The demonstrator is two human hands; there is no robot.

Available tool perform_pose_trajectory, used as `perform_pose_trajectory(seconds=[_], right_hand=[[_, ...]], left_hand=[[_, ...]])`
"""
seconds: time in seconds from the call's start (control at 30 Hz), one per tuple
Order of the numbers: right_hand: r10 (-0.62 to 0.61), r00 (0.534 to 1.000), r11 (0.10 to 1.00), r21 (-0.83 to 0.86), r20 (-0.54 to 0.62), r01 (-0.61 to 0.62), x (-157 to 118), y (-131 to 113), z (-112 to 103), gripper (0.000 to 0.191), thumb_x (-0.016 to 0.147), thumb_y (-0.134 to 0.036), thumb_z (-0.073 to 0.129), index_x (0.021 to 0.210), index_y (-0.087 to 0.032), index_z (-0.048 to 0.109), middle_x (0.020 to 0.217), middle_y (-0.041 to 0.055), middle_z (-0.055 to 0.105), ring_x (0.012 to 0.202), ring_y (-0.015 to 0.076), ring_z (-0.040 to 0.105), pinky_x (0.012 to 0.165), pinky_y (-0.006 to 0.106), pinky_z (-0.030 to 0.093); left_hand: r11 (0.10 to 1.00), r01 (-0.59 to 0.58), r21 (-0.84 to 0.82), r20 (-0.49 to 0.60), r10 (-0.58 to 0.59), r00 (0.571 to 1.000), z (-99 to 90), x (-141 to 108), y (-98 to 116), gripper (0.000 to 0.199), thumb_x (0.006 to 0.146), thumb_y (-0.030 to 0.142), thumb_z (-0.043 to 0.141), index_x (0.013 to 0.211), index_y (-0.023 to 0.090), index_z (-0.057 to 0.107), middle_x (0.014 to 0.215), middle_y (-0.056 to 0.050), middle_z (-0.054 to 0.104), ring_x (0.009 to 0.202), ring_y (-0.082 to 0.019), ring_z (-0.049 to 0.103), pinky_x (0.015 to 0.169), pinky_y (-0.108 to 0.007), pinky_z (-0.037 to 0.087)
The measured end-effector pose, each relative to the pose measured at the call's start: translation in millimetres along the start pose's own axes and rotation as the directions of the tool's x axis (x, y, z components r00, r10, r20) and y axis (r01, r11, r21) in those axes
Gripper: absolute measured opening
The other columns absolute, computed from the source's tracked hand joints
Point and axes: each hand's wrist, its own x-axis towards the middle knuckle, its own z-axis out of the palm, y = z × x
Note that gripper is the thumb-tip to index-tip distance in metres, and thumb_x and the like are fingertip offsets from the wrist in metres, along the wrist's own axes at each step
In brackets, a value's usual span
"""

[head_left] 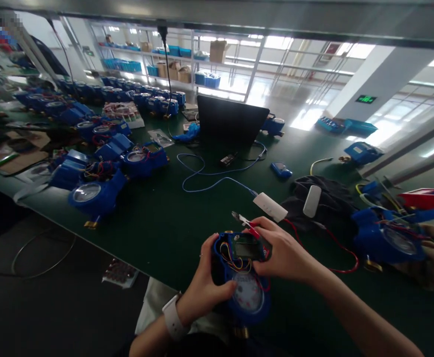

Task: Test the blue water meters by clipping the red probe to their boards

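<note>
A blue water meter (247,292) with a round clear dial sits at the near edge of the bench, its electronics box uncovered. Inside that box show a circuit board with a small display (244,249) and several thin coloured wires (235,260). My left hand (209,280) is wrapped round the meter's left side, thumb on the dial. Closed at the box's right side, my right hand (280,248) holds red-handled cutting pliers (244,219), their jaws pointing up and left over the box. The fingers partly cover the handles.
Several blue meters (90,193) crowd the bench's left side. Ahead stand a black laptop (232,119) and a blue cable (217,181) leading to a white box (270,207). Another meter (391,240) and black cloth (321,198) lie right. A metal beam (217,15) crosses overhead.
</note>
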Motion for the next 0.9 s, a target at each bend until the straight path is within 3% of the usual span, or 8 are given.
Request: perform_pose_trajectory(seconds=[0.1, 0.23, 0.33, 0.43, 0.5, 0.6, 0.73, 0.9], right_hand=[[-0.089, 0.969, 0.995, 0.019, -0.231, 0.096, -11, 4, -1, 0.047, 0.062, -0.019, 0.068, 0.109, -0.019, 0.064, 0.114, 0.0085, 0.055, 0.099, 0.0254, 0.062, 0.082, 0.036, 0.055], [-0.150, 0.857, 0.987, -0.121, -0.493, 0.103, -18, 9, 2, 0.047, 0.067, -0.023, 0.070, 0.113, -0.022, 0.062, 0.112, 0.0080, 0.055, 0.101, 0.0274, 0.061, 0.087, 0.041, 0.054], [-0.091, 0.795, 0.995, -0.079, -0.600, 0.054, -17, 12, 13, 0.045, 0.066, -0.026, 0.073, 0.110, -0.023, 0.064, 0.109, 0.0076, 0.056, 0.101, 0.0292, 0.061, 0.088, 0.044, 0.054], [0.038, 0.775, 0.999, 0.052, -0.630, -0.006, -16, 14, 22, 0.043, 0.067, -0.026, 0.074, 0.109, -0.022, 0.064, 0.109, 0.0071, 0.056, 0.102, 0.0295, 0.061, 0.090, 0.047, 0.053], [0.094, 0.776, 0.991, 0.132, -0.623, -0.014, -17, 15, 26, 0.043, 0.067, -0.025, 0.073, 0.109, -0.022, 0.064, 0.111, 0.0072, 0.056, 0.104, 0.0301, 0.060, 0.091, 0.049, 0.052], [0.127, 0.778, 0.982, 0.188, -0.615, -0.012, -17, 15, 28, 0.043, 0.066, -0.025, 0.072, 0.108, -0.022, 0.065, 0.113, 0.0087, 0.056, 0.110, 0.0326, 0.058, 0.092, 0.051, 0.052], [0.108, 0.792, 0.975, 0.219, -0.602, 0.034, -17, 12, 32, 0.046, 0.065, -0.021, 0.072, 0.110, -0.022, 0.064, 0.113, 0.0084, 0.057, 0.107, 0.0310, 0.060, 0.091, 0.048, 0.053], [0.019, 0.776, 0.990, 0.120, -0.630, 0.074, -10, 3, 34, 0.050, 0.061, -0.021, 0.073, 0.111, -0.023, 0.064, 0.113, 0.0074, 0.056, 0.107, 0.0301, 0.059, 0.092, 0.046, 0.053]], left_hand=[[0.997, -0.017, 0.070, -0.008, 0.018, 1.000, -3.2, 1, 0, 0.093, 0.071, 0.036, 0.076, 0.147, 0.023, 0.025, 0.151, -0.016, 0.033, 0.138, -0.038, 0.037, 0.115, -0.054, 0.029], [0.973, -0.076, 0.217, -0.026, 0.083, 0.996, -4.5, 2, 7, 0.095, 0.066, 0.032, 0.079, 0.145, 0.020, 0.029, 0.153, -0.018, 0.029, 0.143, -0.038, 0.028, 0.118, -0.056, 0.020], [0.929, -0.154, 0.337, -0.104, 0.200, 0.974, -4.4, 6, 19, 0.071, 0.073, 0.033, 0.076, 0.136, 0.021, 0.045, 0.149, -0.016, 0.036, 0.142, -0.035, 0.031, 0.116, -0.054, 0.026], [0.889, -0.185, 0.419, -0.183, 0.282, 0.942, -6.5, 14, 29, 0.028, 0.086, 0.030, 0.063, 0.112, 0.020, 0.063, 0.131, -0.013, 0.054, 0.129, -0.031, 0.047, 0.110, -0.051, 0.034], [0.876, -0.188, 0.445, -0.196, 0.300, 0.934, -8.6, 21, 34, 0.017, 0.088, 0.027, 0.059, 0.100, 0.019, 0.067, 0.123, -0.012, 0.058, 0.124, -0.030, 0.050, 0.108, -0.052, 0.036], [0.862, -0.209, 0.462, -0.146, 0.306, 0.941, -8.7, 29, 39, 0.021, 0.087, 0.027, 0.061, 0.105, 0.019, 0.069, 0.127, -0.012, 0.059, 0.128, -0.031, 0.048, 0.110, -0.052, 0.034], [0.859, -0.286, 0.424, 0.003, 0.314, 0.949, -0.5, 38, 45, 0.054, 0.080, 0.029, 0.073, 0.130, 0.021, 0.057, 0.142, -0.012, 0.052, 0.137, -0.031, 0.041, 0.115, -0.049, 0.030], [0.900, -0.310, 0.308, 0.101, 0.293, 0.951, -1.0, 42, 43, 0.034, 0.074, 0.024, 0.078, 0.106, 0.018, 0.069, 0.120, -0.011, 0.067, 0.112, -0.028, 0.062, 0.100, -0.041, 0.048]])
